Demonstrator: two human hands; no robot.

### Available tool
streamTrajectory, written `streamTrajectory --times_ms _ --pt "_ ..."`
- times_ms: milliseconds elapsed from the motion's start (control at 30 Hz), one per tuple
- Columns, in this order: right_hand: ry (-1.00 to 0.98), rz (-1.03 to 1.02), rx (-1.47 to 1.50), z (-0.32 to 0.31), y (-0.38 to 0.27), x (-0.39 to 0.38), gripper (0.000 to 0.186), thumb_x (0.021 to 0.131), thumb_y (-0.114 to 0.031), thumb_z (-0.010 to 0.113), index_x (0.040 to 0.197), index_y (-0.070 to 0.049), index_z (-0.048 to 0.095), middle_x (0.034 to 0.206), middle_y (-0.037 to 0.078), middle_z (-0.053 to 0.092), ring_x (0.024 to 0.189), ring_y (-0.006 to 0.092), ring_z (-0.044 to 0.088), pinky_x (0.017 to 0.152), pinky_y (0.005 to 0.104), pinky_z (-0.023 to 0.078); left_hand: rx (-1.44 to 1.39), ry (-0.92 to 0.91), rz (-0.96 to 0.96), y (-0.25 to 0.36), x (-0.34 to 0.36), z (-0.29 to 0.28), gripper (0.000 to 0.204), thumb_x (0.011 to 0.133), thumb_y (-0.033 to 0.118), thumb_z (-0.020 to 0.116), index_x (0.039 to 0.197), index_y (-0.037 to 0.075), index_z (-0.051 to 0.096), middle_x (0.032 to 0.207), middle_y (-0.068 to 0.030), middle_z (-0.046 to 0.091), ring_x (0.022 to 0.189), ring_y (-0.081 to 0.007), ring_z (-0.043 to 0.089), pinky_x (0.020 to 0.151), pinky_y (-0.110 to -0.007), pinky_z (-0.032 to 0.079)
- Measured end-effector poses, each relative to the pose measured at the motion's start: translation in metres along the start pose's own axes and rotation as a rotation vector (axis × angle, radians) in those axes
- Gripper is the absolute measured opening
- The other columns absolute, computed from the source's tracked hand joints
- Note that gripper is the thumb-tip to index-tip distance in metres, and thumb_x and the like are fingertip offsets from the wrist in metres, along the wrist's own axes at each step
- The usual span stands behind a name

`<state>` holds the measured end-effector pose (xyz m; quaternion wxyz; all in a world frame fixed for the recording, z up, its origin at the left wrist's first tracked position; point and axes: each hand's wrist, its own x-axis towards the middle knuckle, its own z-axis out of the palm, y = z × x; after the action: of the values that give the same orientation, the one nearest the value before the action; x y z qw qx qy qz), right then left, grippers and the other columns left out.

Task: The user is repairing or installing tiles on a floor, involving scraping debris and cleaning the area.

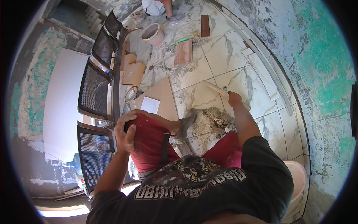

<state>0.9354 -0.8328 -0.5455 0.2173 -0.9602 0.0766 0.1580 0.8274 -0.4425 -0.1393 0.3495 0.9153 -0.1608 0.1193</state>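
Note:
My left hand (126, 130) rests on my raised left knee in red shorts (147, 142), its fingers curled over it. At right, my right hand (234, 98) grips the dark handle of a hand tool (216, 87) with a long pale part and a metal fitting, held over the marble-patterned tiles (253, 89). Just below that tool, near my dark shoe (186, 123), lies a pile of rubble and mortar bits (218, 118). A tan board (162, 99) with a white square sheet (150, 105) on it lies left of the pile.
Metal chairs (93, 89) line the left. Ahead are cardboard pieces (132, 74), a bucket (152, 35), tile pieces (182, 52), a green tool (182, 41) and another person's leg (168, 9). Long strips (264, 74) lie along the right wall; a pink bucket (294, 175) stands behind my right arm.

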Motion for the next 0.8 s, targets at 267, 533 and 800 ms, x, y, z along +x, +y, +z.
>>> streamTrajectory --times_ms 267,533,800 --pt "0.004 -0.010 0.046 0.017 0.007 -0.004 0.039 0.085 -0.003 0.050 0.123 -0.009 0.055 0.113 0.015 0.064 0.107 0.0318 0.062 0.089 0.0430 0.051 -0.365 -0.254 -0.102 -0.017 0.019 0.005 0.045 0.074 0.020 0.053 0.110 -0.006 0.060 0.123 -0.0228 0.059 0.119 -0.0307 0.052 0.108 -0.040 0.031" --pt "0.013 -0.027 0.054 0.026 0.005 -0.001 0.036 0.082 -0.003 0.053 0.117 -0.009 0.059 0.108 0.018 0.064 0.097 0.0370 0.064 0.083 0.0459 0.051 -0.383 -0.313 -0.054 -0.063 0.056 0.057 0.045 0.081 0.023 0.054 0.112 -0.008 0.057 0.120 -0.0232 0.059 0.119 -0.0309 0.052 0.108 -0.041 0.032" --pt "-0.141 -0.058 0.090 0.056 -0.026 -0.109 0.039 0.078 -0.004 0.059 0.117 -0.010 0.058 0.110 0.019 0.063 0.103 0.0387 0.061 0.086 0.0467 0.049 -0.367 -0.250 0.160 -0.059 0.079 0.087 0.030 0.086 0.018 0.055 0.102 -0.006 0.058 0.111 -0.0242 0.061 0.111 -0.0349 0.056 0.106 -0.050 0.036"
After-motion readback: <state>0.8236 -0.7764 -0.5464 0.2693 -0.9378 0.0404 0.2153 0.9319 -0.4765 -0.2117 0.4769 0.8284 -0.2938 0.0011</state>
